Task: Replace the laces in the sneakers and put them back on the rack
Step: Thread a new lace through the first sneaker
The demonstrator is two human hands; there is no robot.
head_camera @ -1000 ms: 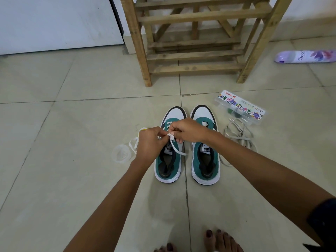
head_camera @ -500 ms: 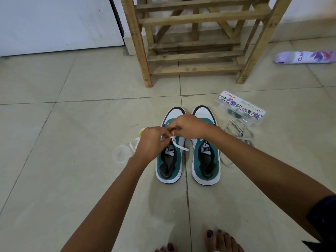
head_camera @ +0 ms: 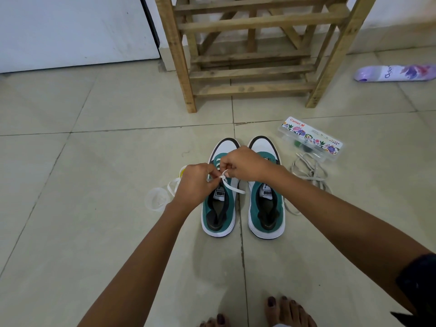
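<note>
Since a second ago, hands shifted slightly toward the toe of the left sneaker point(head_camera: 218, 204); right hand point(head_camera: 245, 165) lifted a little, lace point(head_camera: 232, 187) drawn tighter into a small knot between the fingertips, free end trailing across the tongue toward the gap between the shoes. Rows of white lacing now visible above the knuckles. Sneakers, rack and clutter unmoved.

Left hand point(head_camera: 194, 185) curled, thumb and forefinger pinching the lace at the knot. Right hand likewise curled, pinching the same lace from the other side, fingertips nearly touching the left's.

Counted: two sneakers, green and white, side by side on the tiled floor point(head_camera: 94, 232), toes toward the rack point(head_camera: 254, 74); right sneaker point(head_camera: 266, 208) unlaced as far as visible. One wooden rack, just beyond the toes. One white lace in hand, with a loop showing behind the left hand. One tangle of grey laces point(head_camera: 309, 173) beside the right sneaker. One clear box point(head_camera: 311, 138) with floral label, touching that tangle. One clear round lid point(head_camera: 157, 199) near the left wrist. One purple can point(head_camera: 396, 73) lying far right. Two bare feet at the bottom edge.
</note>
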